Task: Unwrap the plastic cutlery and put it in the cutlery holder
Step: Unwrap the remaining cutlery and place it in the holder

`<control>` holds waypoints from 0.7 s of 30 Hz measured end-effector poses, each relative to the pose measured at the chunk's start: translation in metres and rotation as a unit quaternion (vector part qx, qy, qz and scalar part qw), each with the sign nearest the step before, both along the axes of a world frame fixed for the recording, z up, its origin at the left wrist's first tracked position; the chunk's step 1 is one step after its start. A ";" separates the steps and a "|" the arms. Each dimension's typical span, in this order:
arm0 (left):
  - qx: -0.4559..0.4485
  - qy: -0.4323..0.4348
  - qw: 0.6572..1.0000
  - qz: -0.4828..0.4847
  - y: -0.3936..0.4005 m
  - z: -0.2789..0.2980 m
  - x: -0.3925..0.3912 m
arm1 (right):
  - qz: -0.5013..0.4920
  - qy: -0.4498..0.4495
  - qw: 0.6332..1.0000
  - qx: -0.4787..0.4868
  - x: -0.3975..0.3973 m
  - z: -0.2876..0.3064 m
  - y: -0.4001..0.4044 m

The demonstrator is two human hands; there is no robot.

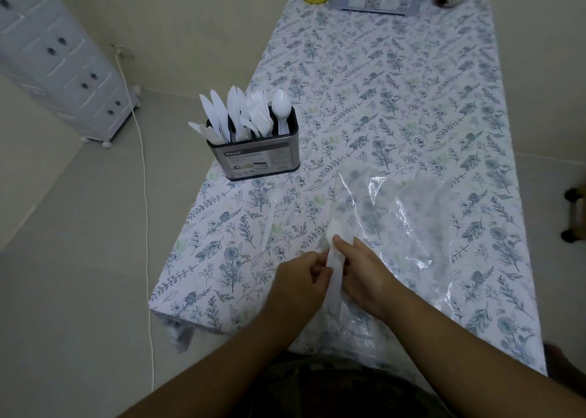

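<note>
Currently both hands are clamped on one wrapped spoon (336, 252) at the near edge of the table (412, 100): left hand (304, 278) pinches the wrapper, right hand (364, 275) grips the handle. Spoon's long axis runs away from the body, bowl at the far end. Cutlery holder (253, 151) sits far-left, nearer the left hand. A bare spoon (269, 218) lies between.

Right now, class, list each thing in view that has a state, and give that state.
Left hand: pinches the wrapper.
Right hand: grips the wrapped spoon.
Wrapped spoon: partly in its wrapper.
Loose spoon: unwrapped, flat on the table.
Cutlery holder: upright, holding knives, forks, spoons.
Plastic bag: crumpled, lying flat.
</note>
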State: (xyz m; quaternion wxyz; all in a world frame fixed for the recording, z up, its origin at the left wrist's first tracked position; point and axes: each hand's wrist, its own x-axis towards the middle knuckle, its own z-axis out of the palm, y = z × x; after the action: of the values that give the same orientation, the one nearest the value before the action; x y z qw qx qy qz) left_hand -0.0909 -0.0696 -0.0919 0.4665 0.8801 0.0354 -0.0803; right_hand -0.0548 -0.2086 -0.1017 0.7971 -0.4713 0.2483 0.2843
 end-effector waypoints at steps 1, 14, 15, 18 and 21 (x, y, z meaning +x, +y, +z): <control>0.014 -0.016 1.000 -0.008 0.001 0.001 0.001 | -0.001 0.001 1.000 0.003 0.000 0.001 0.000; 0.106 -0.063 0.985 -0.122 0.011 -0.009 0.016 | 0.033 -0.026 0.987 -0.154 -0.005 -0.012 -0.002; 0.100 -0.053 0.991 -0.070 0.018 -0.012 0.020 | 0.029 -0.020 0.988 -0.151 -0.006 -0.012 -0.003; 0.099 -0.036 0.992 0.065 0.044 -0.023 0.040 | 0.032 0.011 0.987 -0.156 -0.007 -0.016 -0.008; 0.158 -0.011 0.980 0.118 0.065 -0.038 0.060 | 0.021 0.062 0.989 -0.130 -0.007 -0.019 -0.014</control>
State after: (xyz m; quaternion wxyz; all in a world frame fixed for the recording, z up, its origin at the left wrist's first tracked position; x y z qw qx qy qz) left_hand -0.0308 -0.0049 -0.1296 0.3278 0.9333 0.1462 -0.0085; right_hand -0.0618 -0.2224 -0.1211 0.7057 -0.5579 0.3221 0.2948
